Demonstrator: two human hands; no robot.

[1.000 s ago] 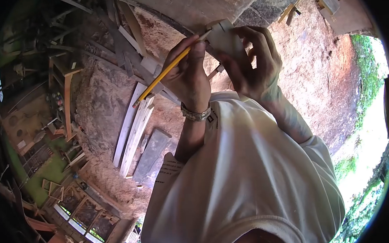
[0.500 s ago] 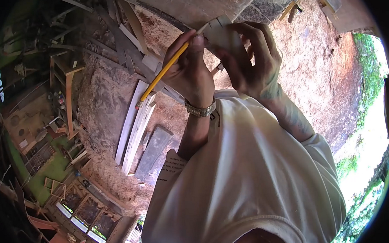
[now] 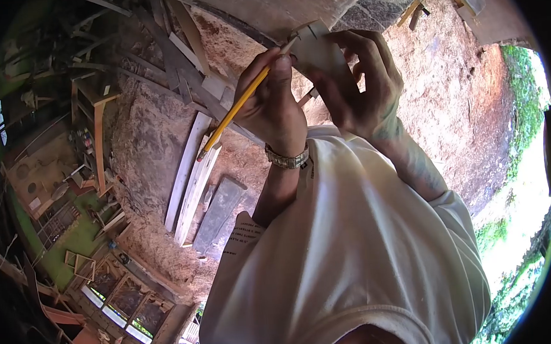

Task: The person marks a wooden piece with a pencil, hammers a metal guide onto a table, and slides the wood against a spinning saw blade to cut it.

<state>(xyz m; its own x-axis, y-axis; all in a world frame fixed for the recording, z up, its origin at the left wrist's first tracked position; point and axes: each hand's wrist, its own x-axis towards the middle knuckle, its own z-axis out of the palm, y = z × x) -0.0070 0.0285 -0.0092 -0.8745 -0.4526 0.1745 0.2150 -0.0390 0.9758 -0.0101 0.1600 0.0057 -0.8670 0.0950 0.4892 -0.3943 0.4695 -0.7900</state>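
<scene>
My left hand (image 3: 272, 100), with a metal-band watch (image 3: 287, 157) at its wrist, pinches a yellow pencil (image 3: 238, 108) near its sharpened end. The pencil's tip points up at the left edge of a small flat piece of wood (image 3: 322, 54). Short dark lines mark the wood near its top end. Fingers and thumb of my right hand (image 3: 367, 83) are closed around the right side and lower part of this piece. Both hands are raised in front of my white shirt (image 3: 354, 242). The lower end of the wood is partly hidden by my right fingers.
A broad wooden board (image 3: 279, 10) lies just beyond my hands. Pale strips of wood (image 3: 192, 182) and a dark plank (image 3: 220, 213) rest on the sawdust-covered ground (image 3: 452, 100). To the left are a wooden frame with panes (image 3: 129, 298) and piled timber.
My left hand and the pencil have shifted slightly down and right. My right hand has moved a little to the right, still holding the wood.
</scene>
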